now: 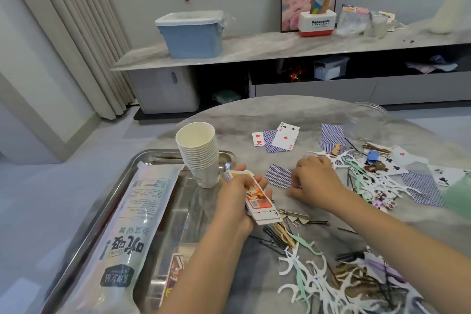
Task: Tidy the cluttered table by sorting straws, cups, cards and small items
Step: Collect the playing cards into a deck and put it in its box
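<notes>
The left hand (238,192), centre of frame, grips a stack of playing cards (260,199) with fingers curled round its edges. The right hand (314,177), just right of it, rests fingertips-down on the round grey table (318,109), touching the near edge of a face-down blue-backed card (279,176); whether that card is yet pinched cannot be told. The step in hand appears to be card collection. To do it well, the person should slide this card toward the stack, lift it by one edge and square it onto the held cards without loosening the left grip. Further cards lie in a small group above centre (277,139) and scattered at right under dental floss picks (367,181), which obstruct a clean lift and should be brushed aside first. More floss picks, black hairpins (274,237) and small clips crowd the lower right. At left, a steel tray (150,158) holds a stack of paper cups (201,153) and a sealed pack of straws (127,232). A clear glass jar (367,120) stands at upper right.
</notes>
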### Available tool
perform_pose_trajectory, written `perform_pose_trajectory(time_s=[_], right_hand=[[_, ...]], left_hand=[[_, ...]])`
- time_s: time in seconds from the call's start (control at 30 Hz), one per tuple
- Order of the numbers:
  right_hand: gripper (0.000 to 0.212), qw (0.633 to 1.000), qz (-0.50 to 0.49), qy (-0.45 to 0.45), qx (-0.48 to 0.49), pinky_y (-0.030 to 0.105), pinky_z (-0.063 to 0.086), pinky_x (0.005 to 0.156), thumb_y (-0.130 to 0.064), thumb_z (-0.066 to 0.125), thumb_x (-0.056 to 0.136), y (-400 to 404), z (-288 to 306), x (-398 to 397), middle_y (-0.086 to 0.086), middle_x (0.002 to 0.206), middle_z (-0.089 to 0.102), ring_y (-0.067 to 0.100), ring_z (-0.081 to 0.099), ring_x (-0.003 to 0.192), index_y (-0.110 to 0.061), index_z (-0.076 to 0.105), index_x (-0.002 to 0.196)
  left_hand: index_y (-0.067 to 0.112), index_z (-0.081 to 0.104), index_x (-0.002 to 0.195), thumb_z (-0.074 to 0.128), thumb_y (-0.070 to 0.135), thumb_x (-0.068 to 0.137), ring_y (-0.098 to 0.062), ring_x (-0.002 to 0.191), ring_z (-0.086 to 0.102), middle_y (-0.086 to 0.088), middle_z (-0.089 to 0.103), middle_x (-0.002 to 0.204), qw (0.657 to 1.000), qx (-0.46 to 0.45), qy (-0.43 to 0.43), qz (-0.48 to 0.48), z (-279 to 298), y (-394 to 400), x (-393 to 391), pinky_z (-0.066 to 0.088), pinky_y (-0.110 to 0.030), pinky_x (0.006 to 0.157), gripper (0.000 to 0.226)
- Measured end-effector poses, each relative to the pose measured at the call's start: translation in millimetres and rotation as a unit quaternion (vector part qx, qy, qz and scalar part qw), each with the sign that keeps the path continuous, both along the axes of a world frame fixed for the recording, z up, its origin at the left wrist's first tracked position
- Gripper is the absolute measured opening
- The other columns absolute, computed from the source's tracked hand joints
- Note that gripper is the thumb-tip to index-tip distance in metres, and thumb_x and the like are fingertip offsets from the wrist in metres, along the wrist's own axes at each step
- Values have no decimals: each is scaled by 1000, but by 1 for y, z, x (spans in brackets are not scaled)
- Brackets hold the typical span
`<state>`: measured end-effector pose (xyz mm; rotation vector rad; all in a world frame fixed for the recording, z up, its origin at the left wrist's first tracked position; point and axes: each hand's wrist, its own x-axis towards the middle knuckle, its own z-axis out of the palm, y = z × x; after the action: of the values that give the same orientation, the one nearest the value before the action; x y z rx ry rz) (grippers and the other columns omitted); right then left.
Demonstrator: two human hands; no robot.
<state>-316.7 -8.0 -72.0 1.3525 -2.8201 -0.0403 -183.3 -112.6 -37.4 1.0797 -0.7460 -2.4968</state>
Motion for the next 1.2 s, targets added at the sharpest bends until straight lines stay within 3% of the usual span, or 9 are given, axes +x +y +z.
perform_pose_trajectory(time_s=[0.1,0.2,0.3,0.4,0.6,0.77,0.9,1.07,1.2], right_hand=[[54,993,-59,-105,-14,33,39,94,-51,72,74,-1,1,-5,2,119,54,20,48,111,-19,54,114],[71,985,-112,-126,26,35,40,96,-53,74,71,-10,5,-8,7,126,52,26,48,118,-13,48,123],[66,980,-141,-119,69,33,41,94,-50,73,74,-17,13,-1,8,125,56,27,51,118,-10,49,120],[69,965,-178,-178,73,33,41,93,-49,72,76,-16,12,1,8,128,56,29,49,121,-8,44,123],[67,954,-207,-198,85,34,38,98,-54,73,72,-11,17,2,6,126,55,30,46,124,-10,51,118],[72,943,-232,-225,79,35,36,99,-59,70,72,-11,6,7,11,132,48,31,39,126,-11,49,122],[79,940,-261,-219,33,36,36,103,-47,78,71,-10,8,10,13,138,37,31,32,131,-9,40,130],[63,954,-248,-161,47,33,42,94,-26,77,76,-21,12,16,9,128,53,29,47,122,-8,42,125],[61,952,-234,-185,72,31,43,89,-32,78,73,-17,21,13,6,121,57,27,53,116,-8,47,120]], left_hand=[[18,53,99,34,-9,89,-24,70,59,-16,56,82,1000,-4,-9,-2,0,9,2,47,-34,57,34],[17,53,108,35,-9,88,-24,73,60,-16,57,86,1000,-9,-18,0,-2,13,4,49,-34,59,38],[16,53,111,33,-9,87,-24,75,62,-17,58,91,999,-20,-32,6,0,16,7,50,-34,61,40],[17,54,103,33,-8,88,-24,77,62,-19,58,98,998,-35,-46,8,1,18,10,49,-34,60,36],[19,51,97,34,-8,89,-23,71,60,-17,57,89,998,-43,-51,24,4,20,13,49,-32,57,33],[19,51,102,35,-8,89,-22,71,59,-16,56,87,997,-49,-50,13,4,26,12,49,-32,57,34],[18,51,106,35,-9,88,-22,69,59,-16,56,86,997,-62,-50,8,3,27,11,50,-32,58,35],[17,50,106,33,-9,88,-20,62,54,-14,52,78,998,-57,-27,12,2,26,10,46,-31,55,36],[17,50,109,33,-9,89,-21,65,54,-15,53,81,998,-54,-21,7,1,26,12,45,-33,59,37]])
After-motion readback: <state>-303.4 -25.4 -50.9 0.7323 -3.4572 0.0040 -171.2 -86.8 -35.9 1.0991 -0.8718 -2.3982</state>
